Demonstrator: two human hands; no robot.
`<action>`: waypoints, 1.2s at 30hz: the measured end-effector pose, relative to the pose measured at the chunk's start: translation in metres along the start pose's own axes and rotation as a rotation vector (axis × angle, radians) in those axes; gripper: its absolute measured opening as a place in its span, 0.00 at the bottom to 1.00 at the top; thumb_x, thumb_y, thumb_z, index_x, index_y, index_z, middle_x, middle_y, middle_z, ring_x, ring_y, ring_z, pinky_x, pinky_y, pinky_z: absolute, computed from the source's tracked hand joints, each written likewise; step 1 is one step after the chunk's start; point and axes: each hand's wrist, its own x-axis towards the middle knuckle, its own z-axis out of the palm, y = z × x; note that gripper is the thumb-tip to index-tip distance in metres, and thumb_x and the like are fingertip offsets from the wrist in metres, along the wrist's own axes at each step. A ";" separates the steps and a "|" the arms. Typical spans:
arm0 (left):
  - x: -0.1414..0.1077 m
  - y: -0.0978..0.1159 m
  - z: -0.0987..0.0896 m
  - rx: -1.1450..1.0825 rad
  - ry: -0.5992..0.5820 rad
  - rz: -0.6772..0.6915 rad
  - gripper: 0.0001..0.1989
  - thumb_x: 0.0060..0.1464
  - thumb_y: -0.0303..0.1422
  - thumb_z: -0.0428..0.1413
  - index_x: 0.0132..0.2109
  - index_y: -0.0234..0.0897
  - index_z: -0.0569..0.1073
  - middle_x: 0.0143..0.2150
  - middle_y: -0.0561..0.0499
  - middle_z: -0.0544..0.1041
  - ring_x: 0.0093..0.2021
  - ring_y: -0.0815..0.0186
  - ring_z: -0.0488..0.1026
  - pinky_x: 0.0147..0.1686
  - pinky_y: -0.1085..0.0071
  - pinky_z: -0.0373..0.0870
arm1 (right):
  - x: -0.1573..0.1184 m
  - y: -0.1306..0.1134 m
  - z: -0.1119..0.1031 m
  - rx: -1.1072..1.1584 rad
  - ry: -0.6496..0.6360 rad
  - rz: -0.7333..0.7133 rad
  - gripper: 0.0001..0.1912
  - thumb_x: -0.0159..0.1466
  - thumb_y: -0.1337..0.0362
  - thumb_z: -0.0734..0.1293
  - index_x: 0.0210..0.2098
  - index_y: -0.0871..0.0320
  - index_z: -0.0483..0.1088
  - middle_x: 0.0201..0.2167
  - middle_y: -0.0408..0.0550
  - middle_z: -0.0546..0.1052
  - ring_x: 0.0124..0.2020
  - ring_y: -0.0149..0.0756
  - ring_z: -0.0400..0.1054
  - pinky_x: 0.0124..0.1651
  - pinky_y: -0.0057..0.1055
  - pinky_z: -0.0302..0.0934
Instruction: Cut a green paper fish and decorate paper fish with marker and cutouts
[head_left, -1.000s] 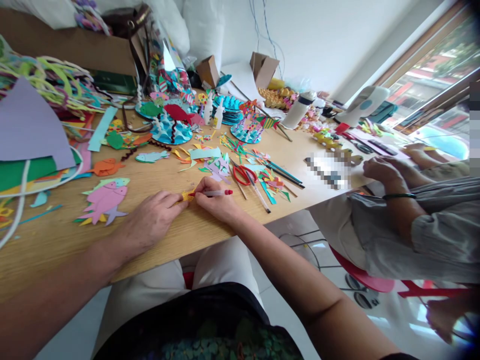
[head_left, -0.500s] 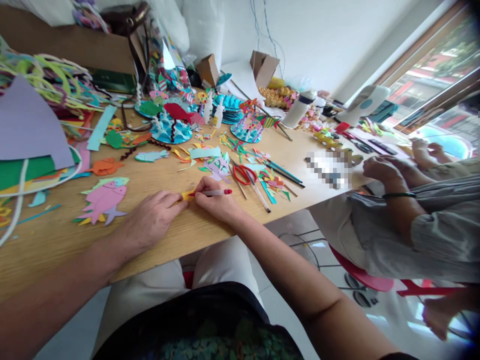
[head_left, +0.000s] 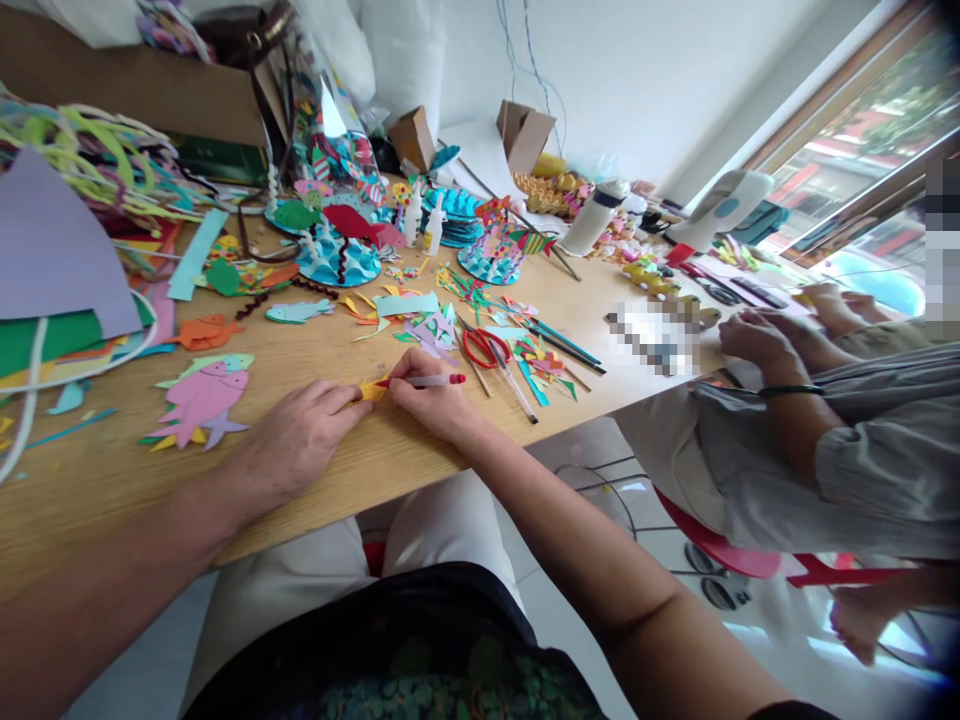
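My right hand is closed around a red pen with a clear barrel and a red end. Its tip meets a small yellow paper piece on the table. My left hand pinches the left end of that piece, with the fingers together and partly covering it. Left of my hands lies a stack of fish cutouts, a pink one showing most. Beyond my right hand are red-handled scissors, a second pen and colourful paper scraps.
Blue round bases with paper fish and white glue bottles stand farther back. A large purple paper sheet and pipe cleaners fill the left. At right, another person's hands rest near the table edge.
The whole view has shifted slightly. My hands keep nearly the same places on the yellow paper, and the red pen tip remains against it.
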 end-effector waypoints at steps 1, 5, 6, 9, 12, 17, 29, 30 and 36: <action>0.000 0.000 0.000 -0.003 0.002 -0.002 0.20 0.58 0.21 0.43 0.52 0.31 0.72 0.44 0.41 0.74 0.44 0.56 0.68 0.42 0.59 0.69 | 0.000 0.000 0.000 -0.004 -0.004 0.003 0.05 0.52 0.72 0.61 0.23 0.57 0.60 0.21 0.36 0.64 0.23 0.26 0.56 0.26 0.25 0.50; 0.000 0.000 0.000 -0.024 0.012 -0.013 0.20 0.59 0.22 0.43 0.52 0.34 0.73 0.44 0.42 0.75 0.44 0.56 0.69 0.41 0.60 0.69 | 0.000 0.000 0.001 -0.002 -0.039 0.020 0.05 0.52 0.71 0.61 0.23 0.56 0.60 0.20 0.36 0.63 0.22 0.26 0.56 0.25 0.25 0.49; 0.000 0.000 -0.001 -0.025 0.013 -0.013 0.20 0.59 0.22 0.43 0.52 0.34 0.73 0.44 0.42 0.75 0.44 0.56 0.69 0.41 0.60 0.70 | 0.001 0.000 0.001 -0.001 -0.043 0.022 0.05 0.52 0.71 0.61 0.23 0.56 0.60 0.20 0.36 0.63 0.22 0.26 0.56 0.25 0.25 0.49; 0.000 0.001 -0.001 -0.008 0.003 -0.011 0.20 0.59 0.22 0.43 0.52 0.33 0.73 0.44 0.41 0.75 0.44 0.56 0.68 0.41 0.59 0.70 | 0.001 -0.001 0.000 -0.027 -0.051 0.025 0.06 0.52 0.72 0.62 0.23 0.56 0.59 0.20 0.35 0.63 0.23 0.26 0.56 0.26 0.25 0.50; 0.000 0.001 0.000 0.005 0.000 -0.012 0.20 0.58 0.22 0.43 0.52 0.32 0.73 0.44 0.41 0.74 0.44 0.55 0.68 0.42 0.58 0.70 | 0.001 -0.002 0.000 -0.052 -0.050 0.021 0.06 0.52 0.71 0.62 0.23 0.56 0.60 0.20 0.35 0.63 0.23 0.26 0.56 0.26 0.25 0.50; -0.001 0.001 0.000 -0.004 -0.012 -0.018 0.20 0.59 0.22 0.42 0.53 0.33 0.72 0.44 0.41 0.74 0.45 0.55 0.68 0.43 0.58 0.70 | -0.001 -0.003 -0.001 -0.048 -0.051 0.021 0.06 0.52 0.71 0.62 0.23 0.56 0.59 0.20 0.36 0.63 0.23 0.26 0.56 0.26 0.25 0.50; 0.000 0.000 -0.001 -0.007 -0.008 -0.027 0.20 0.59 0.23 0.42 0.52 0.33 0.73 0.44 0.41 0.75 0.44 0.55 0.69 0.41 0.58 0.71 | -0.002 -0.008 -0.004 -0.045 -0.003 0.018 0.07 0.51 0.74 0.61 0.23 0.57 0.60 0.21 0.37 0.65 0.25 0.28 0.57 0.29 0.25 0.51; 0.000 0.000 -0.001 -0.004 -0.006 -0.024 0.20 0.59 0.23 0.42 0.52 0.33 0.73 0.43 0.41 0.75 0.44 0.55 0.69 0.41 0.58 0.71 | -0.002 -0.009 -0.004 -0.046 -0.009 0.030 0.07 0.51 0.74 0.61 0.22 0.57 0.60 0.21 0.37 0.65 0.25 0.28 0.57 0.28 0.25 0.50; 0.000 0.001 -0.001 -0.011 -0.012 -0.018 0.20 0.59 0.23 0.41 0.52 0.32 0.73 0.44 0.40 0.75 0.44 0.54 0.69 0.41 0.57 0.71 | -0.001 -0.010 -0.003 -0.041 -0.030 0.068 0.07 0.51 0.73 0.61 0.22 0.57 0.59 0.21 0.37 0.64 0.24 0.27 0.56 0.27 0.25 0.49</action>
